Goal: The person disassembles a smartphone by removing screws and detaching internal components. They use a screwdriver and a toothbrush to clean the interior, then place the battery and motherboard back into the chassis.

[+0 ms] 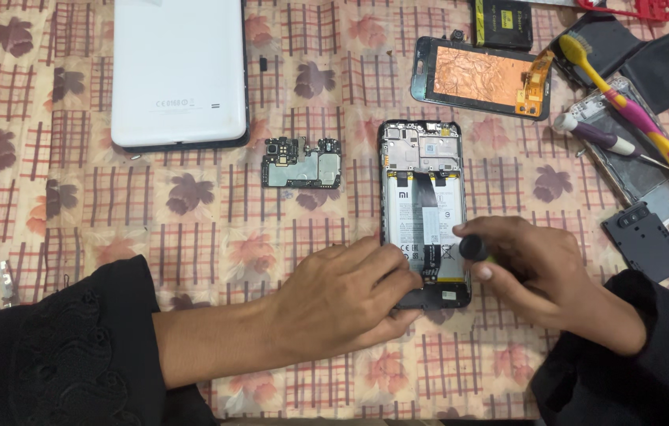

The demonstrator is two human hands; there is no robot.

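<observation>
White and grey label on the battery of the open phone, just above both hands' grip, copper-backed screen panel far above it, yellow and black label near the top edge

The left hand steadies an opened phone while the right hand grips a black-handled screwdriver.

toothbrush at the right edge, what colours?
The toothbrush has a yellow and pink handle with yellow bristles; it shows in the head view, the only one.
</observation>
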